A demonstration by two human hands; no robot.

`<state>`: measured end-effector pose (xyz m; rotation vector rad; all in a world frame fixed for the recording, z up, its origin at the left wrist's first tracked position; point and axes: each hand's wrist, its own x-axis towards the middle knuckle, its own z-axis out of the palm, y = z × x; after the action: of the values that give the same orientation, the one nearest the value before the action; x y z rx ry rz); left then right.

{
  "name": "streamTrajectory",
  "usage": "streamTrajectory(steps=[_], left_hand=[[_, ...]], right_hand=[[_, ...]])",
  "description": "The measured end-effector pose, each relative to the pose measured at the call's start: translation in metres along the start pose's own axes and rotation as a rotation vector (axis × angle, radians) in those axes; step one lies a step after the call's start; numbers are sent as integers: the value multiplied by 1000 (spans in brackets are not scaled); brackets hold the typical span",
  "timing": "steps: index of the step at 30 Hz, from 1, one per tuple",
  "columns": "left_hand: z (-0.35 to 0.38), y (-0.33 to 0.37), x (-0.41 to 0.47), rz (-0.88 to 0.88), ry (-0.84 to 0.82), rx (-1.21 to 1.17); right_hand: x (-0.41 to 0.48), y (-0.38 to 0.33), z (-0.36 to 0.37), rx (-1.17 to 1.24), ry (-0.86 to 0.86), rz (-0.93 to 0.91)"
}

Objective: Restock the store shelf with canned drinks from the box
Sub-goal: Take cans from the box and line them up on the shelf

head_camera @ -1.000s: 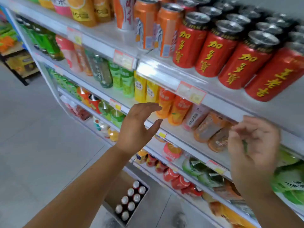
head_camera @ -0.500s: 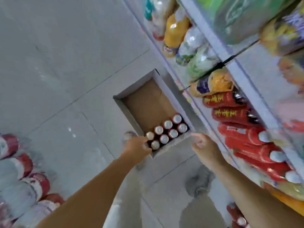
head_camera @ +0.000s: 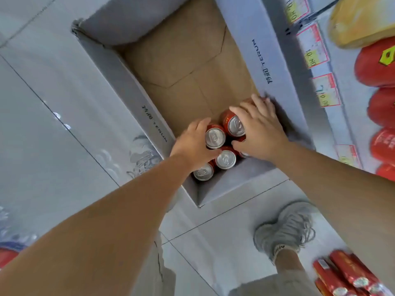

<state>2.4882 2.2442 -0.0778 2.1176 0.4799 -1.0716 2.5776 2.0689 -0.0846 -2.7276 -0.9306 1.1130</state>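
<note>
Brown cardboard is exposed over most of the bottom of the box. Its grey flaps are printed with "TERUN" beside two Chinese characters on both long sides. Red, silver-topped cans are clustered only at the near end, and the far stretch of the bottom is bare. The left can is gripped by the left hand, with the fingers curled round its side. The right can is clasped by the right hand, between thumb and forefinger. Two further cans are stood nearer, close to the box's near wall. The shelf edge is lined with pink-and-yellow price tags, their figures too blurred to be read. It runs just beside the right flap. A grey shoe is planted on the tiled floor near the box's corner.
</note>
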Motion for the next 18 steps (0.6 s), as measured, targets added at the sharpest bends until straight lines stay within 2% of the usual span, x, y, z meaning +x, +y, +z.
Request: streamTrajectory(steps=[2,7,13,18], left_hand=[[13,-3,9,12,-25,28],[26,-7,23,1,35,116],[12,-2,23,-25,30,-9],[-20,15,-11,-43,181,-111]], right_hand=[[2,4,13,-49,39,-12],[6,0,26,-79,173,30],[10,-1,24,22,214,69],[-19,-11,-11,240,275,111]])
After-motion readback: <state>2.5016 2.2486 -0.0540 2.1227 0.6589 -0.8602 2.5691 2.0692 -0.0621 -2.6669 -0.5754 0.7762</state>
